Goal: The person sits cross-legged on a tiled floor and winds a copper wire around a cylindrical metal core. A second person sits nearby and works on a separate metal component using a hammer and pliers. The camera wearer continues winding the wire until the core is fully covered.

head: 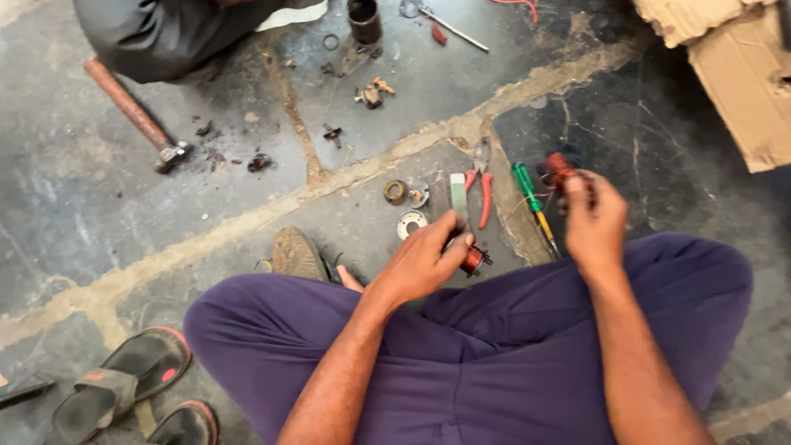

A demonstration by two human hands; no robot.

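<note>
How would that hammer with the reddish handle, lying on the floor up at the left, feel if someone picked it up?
The hammer would probably feel head-heavy, since a dark metal head sits at one end of its long handle. It looks stiff, not floppy. The round handle might roll a little if nudged, but the head resting on the concrete floor would likely stop it.

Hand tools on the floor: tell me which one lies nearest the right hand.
The green-handled screwdriver, just left of the right hand. The red-handled pliers lie further left, and the hammer is far off at the upper left.
</note>
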